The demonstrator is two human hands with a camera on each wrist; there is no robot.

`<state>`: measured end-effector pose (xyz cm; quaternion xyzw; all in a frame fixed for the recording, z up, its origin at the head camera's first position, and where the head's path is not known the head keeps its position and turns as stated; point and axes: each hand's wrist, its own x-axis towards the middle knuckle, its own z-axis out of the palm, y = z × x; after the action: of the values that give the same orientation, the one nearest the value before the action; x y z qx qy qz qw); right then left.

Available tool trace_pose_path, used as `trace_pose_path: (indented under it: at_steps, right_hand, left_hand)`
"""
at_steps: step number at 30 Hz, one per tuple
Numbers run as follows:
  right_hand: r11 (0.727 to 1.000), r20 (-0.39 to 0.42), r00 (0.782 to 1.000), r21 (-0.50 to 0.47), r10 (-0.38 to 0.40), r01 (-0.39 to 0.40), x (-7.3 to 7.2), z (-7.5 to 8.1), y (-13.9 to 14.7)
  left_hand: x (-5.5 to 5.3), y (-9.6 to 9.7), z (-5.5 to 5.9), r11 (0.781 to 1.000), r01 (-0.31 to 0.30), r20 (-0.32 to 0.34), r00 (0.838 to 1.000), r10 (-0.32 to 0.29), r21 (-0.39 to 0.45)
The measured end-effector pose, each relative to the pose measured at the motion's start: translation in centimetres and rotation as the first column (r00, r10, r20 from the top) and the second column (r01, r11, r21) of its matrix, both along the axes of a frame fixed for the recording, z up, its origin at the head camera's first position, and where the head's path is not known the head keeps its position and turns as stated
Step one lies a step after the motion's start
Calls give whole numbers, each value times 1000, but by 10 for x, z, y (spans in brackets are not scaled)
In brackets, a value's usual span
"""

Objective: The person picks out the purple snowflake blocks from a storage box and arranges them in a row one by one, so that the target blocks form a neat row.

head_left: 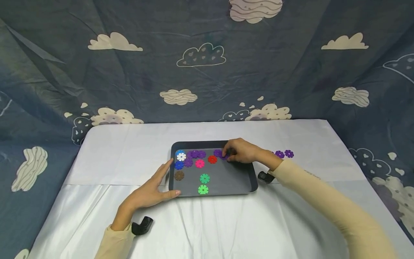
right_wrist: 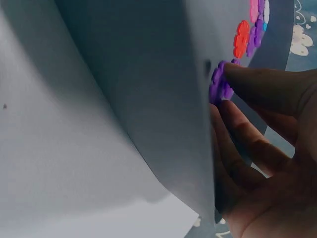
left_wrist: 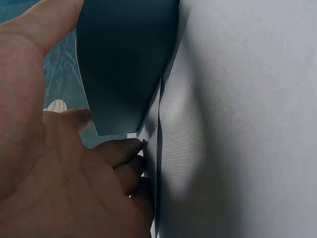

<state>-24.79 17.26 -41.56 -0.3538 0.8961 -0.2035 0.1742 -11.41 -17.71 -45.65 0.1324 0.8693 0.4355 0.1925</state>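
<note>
In the head view, a dark grey baking tray holds several small notched plastic discs. My right hand reaches over its far right corner. The right wrist view shows thumb and forefinger pinching a purple disc low in the tray. Another purple disc lies just left of those fingertips, with a red disc nearby. My left hand touches the tray's left side, its fingers extended along the rim and its thumb at the near left corner. Below the fingers, the left wrist view shows the tray's outer wall.
Two purple discs lie on the white cloth right of the tray, partly beyond the right forearm. Inside the tray are also a white disc, a brown disc, a pink disc and a green disc.
</note>
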Motion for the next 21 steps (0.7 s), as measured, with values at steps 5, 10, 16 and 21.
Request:
trace_pose_path:
  at_steps: [5,10,16,21]
  right_hand:
    - [998,18,998,9,64,-64,2,4,4]
    - [990,39,990,34,136,-138,1,10,2]
    - [974,130,974,110,183,-198,-6,16,-12]
    - [962,157,967,153,202,-226,-11,17,-23]
  left_hand:
    - [0,1,0,1000,4,7,1000,-4,7]
    - [-1,2,-1,1000,4,13,1000,-4,7]
    - [0,1,1,1000,1,5,1000,-1,-2]
    - [1,1,2,1000,-1,3,1000,1,4]
